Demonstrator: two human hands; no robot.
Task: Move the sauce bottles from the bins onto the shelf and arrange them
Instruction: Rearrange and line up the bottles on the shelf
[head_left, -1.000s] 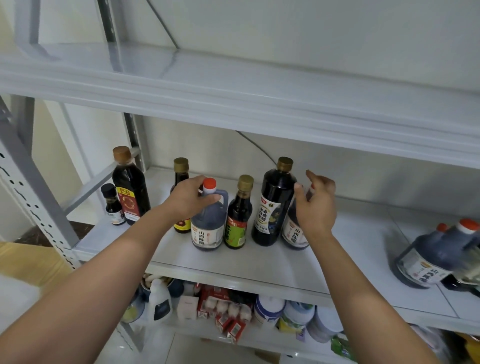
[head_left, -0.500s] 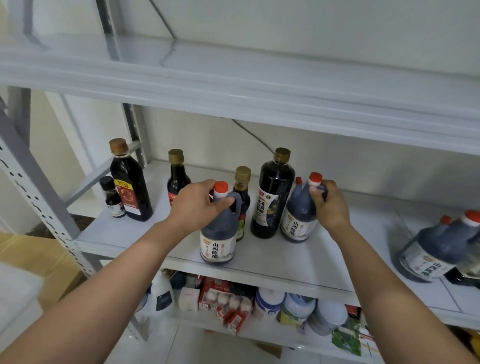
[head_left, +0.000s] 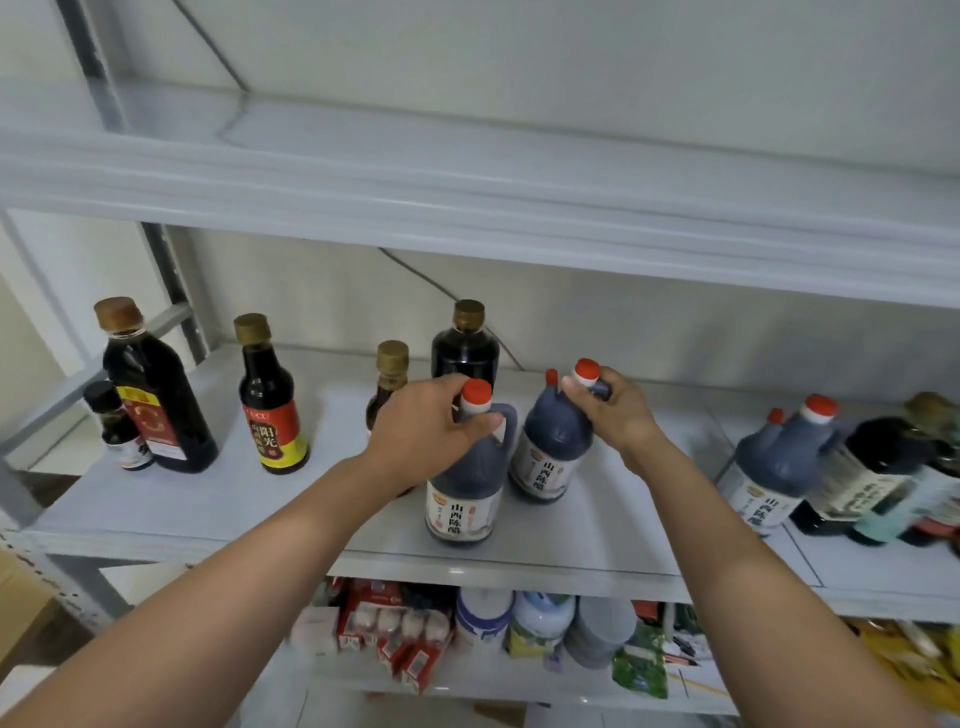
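Observation:
Two dark vinegar jugs with red caps stand near the front of the white shelf (head_left: 156, 519). My left hand (head_left: 421, 436) grips the neck and handle of the nearer vinegar jug (head_left: 465, 493). My right hand (head_left: 615, 410) grips the top of the second vinegar jug (head_left: 550, 452), which leans slightly. Behind them stand a tall dark bottle (head_left: 465, 348) with a gold cap and a smaller gold-capped bottle (head_left: 389, 374), partly hidden by my left hand.
On the left stand a red-labelled bottle (head_left: 272, 410), a large dark bottle (head_left: 156, 395) and a tiny black-capped bottle (head_left: 119, 431). More jugs and bottles (head_left: 784, 467) crowd the right end. The lower shelf (head_left: 493, 680) holds boxes and tubs. Another shelf board (head_left: 467, 197) hangs overhead.
My left hand has pulled its jug forward and to the right, away from the row. My right hand has closed on the second jug's top and shifted it right.

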